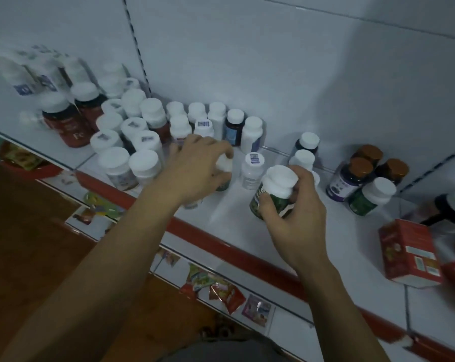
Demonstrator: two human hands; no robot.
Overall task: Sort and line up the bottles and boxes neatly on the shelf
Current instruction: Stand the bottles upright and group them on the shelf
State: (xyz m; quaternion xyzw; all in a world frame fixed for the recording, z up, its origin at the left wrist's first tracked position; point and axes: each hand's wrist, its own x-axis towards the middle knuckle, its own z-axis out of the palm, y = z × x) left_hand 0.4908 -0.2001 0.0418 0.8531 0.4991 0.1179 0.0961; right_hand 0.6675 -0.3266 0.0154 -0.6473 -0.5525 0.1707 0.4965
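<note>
grip check: right hand (pixel 294 223) fingers clasp green bottle (pixel 278 184) at mid shelf (pixel 229 220), near front. left hand (pixel 195 171) fingers curl over second bottle (pixel 225 165) beside white-capped rows (pixel 142 142). likely light, rigid, slick plastic; hold body below cap.

Two bare forearms (pixel 103 270) are seen, uncovered along their whole visible length (from the elbows' side up to the wrists). They end in the left hand (pixel 195 176) and the right hand (pixel 293 220), both bare. A dark grey garment (pixel 221 352), blurred, is glimpsed low between the arms.
</note>
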